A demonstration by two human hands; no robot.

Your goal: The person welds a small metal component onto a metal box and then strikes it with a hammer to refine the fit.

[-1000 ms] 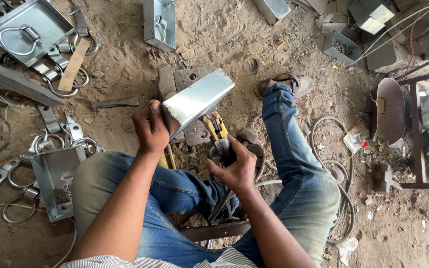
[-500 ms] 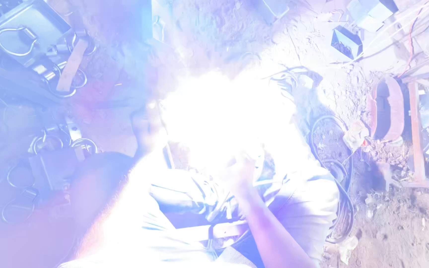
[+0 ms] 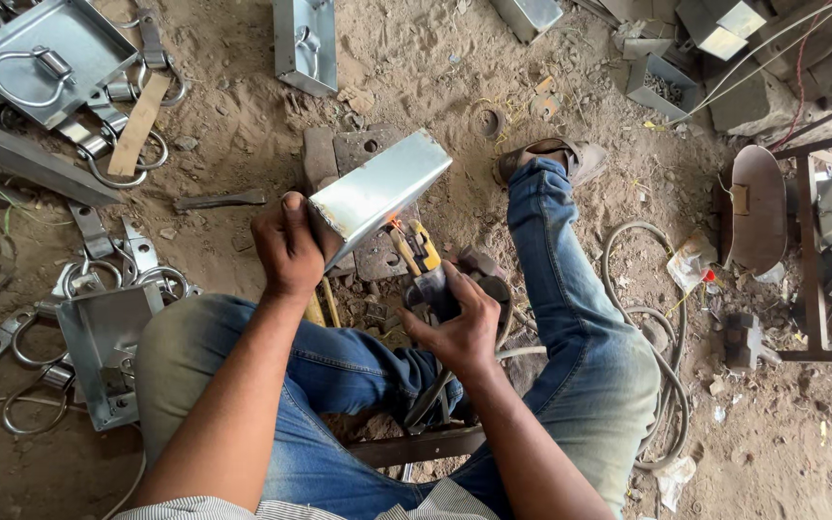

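Even soft daylight, faint shadows, sharp focus throughout, mild wide-angle stretch at edges, small orange glow at centre

my left hand (image 3: 288,248) grips the near end of the folded metal plate (image 3: 377,191), which tilts up and away over a flat block (image 3: 363,159) on the dirt floor (image 3: 416,58). my right hand (image 3: 459,323), just right of it, holds the electrode holder (image 3: 423,255), its tip touching the plate's lower edge. my right leg (image 3: 570,318) stretches ahead on the right, a cable (image 3: 647,318) looped beside it. to the left lies a metal box with ring handles (image 3: 98,342), another tray (image 3: 40,48) beyond it, a third box (image 3: 305,43) straight ahead
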